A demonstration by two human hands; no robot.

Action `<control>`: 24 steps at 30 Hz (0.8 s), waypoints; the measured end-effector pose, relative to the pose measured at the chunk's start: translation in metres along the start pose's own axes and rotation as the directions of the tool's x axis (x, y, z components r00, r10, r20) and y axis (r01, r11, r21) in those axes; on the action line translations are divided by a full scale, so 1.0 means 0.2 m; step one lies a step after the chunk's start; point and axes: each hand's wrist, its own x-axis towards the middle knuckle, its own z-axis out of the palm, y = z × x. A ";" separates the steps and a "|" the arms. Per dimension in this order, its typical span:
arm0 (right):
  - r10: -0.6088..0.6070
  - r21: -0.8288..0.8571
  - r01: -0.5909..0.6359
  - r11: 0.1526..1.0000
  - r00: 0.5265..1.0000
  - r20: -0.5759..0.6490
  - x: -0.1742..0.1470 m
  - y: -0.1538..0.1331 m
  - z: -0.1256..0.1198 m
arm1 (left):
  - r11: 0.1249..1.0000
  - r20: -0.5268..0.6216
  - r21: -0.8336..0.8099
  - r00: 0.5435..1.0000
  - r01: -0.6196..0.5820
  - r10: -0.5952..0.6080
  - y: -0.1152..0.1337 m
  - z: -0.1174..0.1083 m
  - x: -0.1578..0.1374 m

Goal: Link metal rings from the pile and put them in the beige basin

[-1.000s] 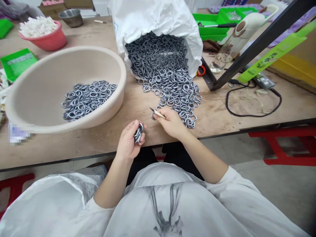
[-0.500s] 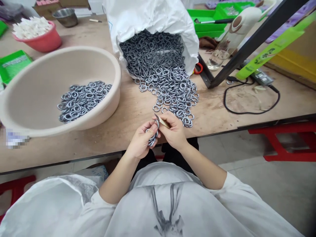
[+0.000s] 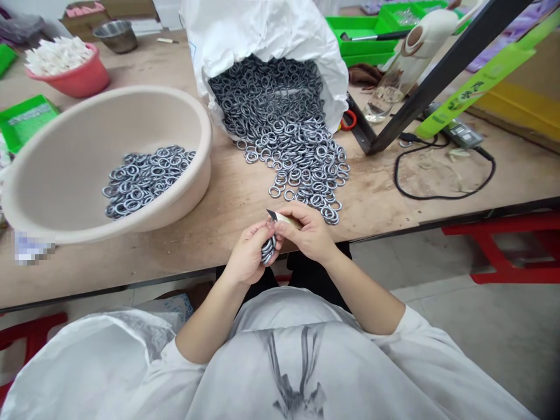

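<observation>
My left hand [image 3: 247,255] is closed around several shiny grey rings [image 3: 268,252] at the table's front edge. Between the fingers of my right hand [image 3: 312,234] is a small knife [image 3: 284,219] with a pale handle. Its dark pointed blade faces left, just above the rings, and the two hands touch. Whether the blade meets a ring is hidden by my fingers. Loose rings [image 3: 306,175] spill from a white sack [image 3: 262,29] just beyond my hands. More rings [image 3: 146,181] lie inside a large beige basin [image 3: 202,134] on the left.
A red bowl of white pieces [image 3: 83,81], a metal bowl [image 3: 116,38] and a green tray [image 3: 26,125] stand at the left. Right of the sack are a black metal post [image 3: 431,87], a clear bottle [image 3: 394,84], red-handled scissors [image 3: 349,120] and a black cable [image 3: 396,175].
The knife has turned so its blade points more to the left, and my right hand has shifted slightly. My left hand keeps its grip on the rings. The whole view has shifted a little.
</observation>
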 end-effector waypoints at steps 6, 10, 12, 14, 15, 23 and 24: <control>-0.150 -0.290 0.158 0.944 0.988 0.048 -0.05 -0.04 -0.03 | 0.999 -0.047 -0.040 0.999 0.000 -0.001 0.02 -0.01 -0.01; -0.184 -0.374 0.198 0.906 0.980 0.073 -0.07 -0.05 -0.03 | 0.999 -0.054 -0.038 0.998 0.015 -0.017 0.02 -0.01 -0.02; -0.171 -0.385 0.188 0.904 0.982 0.077 -0.07 -0.05 -0.03 | 0.999 -0.048 -0.030 0.999 0.022 -0.024 0.02 -0.01 -0.02; -0.164 -0.389 0.189 0.901 0.982 0.097 -0.06 -0.06 -0.04 | 0.999 -0.044 -0.021 0.999 0.029 -0.030 0.02 -0.01 -0.02; -0.167 -0.391 0.196 0.899 0.980 0.109 -0.06 -0.06 -0.05 | 0.999 -0.042 -0.018 0.999 0.031 -0.032 0.02 -0.01 -0.02; -0.151 -0.393 0.210 0.896 0.973 0.175 -0.05 -0.08 -0.05 | 0.999 -0.025 -0.030 0.999 0.024 -0.024 0.01 -0.04 -0.01; -0.145 -0.377 0.201 0.904 0.974 0.171 -0.05 -0.07 -0.06 | 0.999 -0.023 -0.031 0.999 0.023 -0.024 0.00 -0.04 -0.01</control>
